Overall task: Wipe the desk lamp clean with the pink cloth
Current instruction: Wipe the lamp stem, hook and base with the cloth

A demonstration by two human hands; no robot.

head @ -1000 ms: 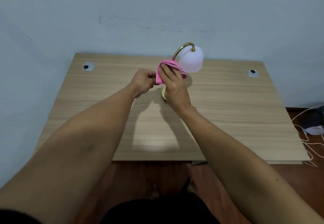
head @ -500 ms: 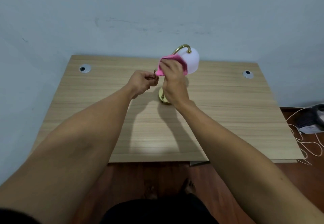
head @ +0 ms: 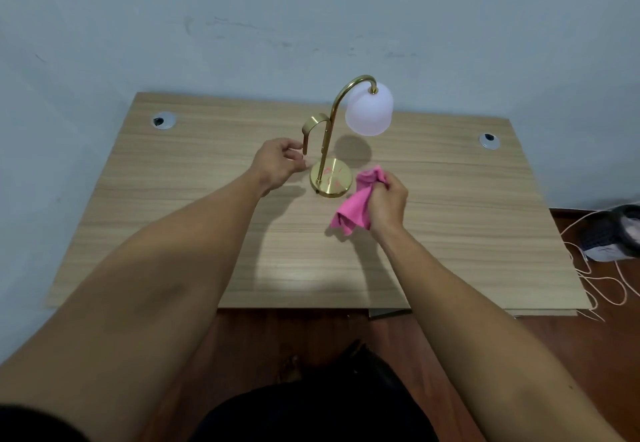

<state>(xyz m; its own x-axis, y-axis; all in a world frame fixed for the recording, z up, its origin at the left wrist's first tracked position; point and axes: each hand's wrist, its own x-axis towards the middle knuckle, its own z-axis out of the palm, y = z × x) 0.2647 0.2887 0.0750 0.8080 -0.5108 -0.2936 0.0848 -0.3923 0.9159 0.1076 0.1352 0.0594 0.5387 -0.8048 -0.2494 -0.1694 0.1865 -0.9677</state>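
Landmark is the desk lamp [head: 327, 150], standing upright near the middle of the tabletop [head: 173, 199], toward its far edge.

Far left of the lamp we see a cable grommet [head: 163, 120] set in the tabletop. Just left of the lamp stem is the left hand [head: 277, 164]; its grip is loosely curled, fingertips at the short gold hook arm [head: 308, 133] and above the base's left edge. We cannot tell if it actually pinches the hook or only touches it.

The lamp's round gold base [head: 331, 182] sits flat and shows faint pinkish reflections. The white shade [head: 370, 109] hangs from the curved neck, above and right of the base.

Just right of the base is the pink cloth [head: 353, 209], bunched in the right hand [head: 386, 201]. That grip is pressed together around the cloth, with a loose corner hanging toward the tabletop. The cloth's top edge looks very near the base rim; contact is unclear.

Far right of the lamp is a second grommet [head: 489, 140].

We judge the step in hand to be wiping the base. The next move calls for steadying the lamp with the left hand and pressing the cloth flat on the base, rubbing around the stem.
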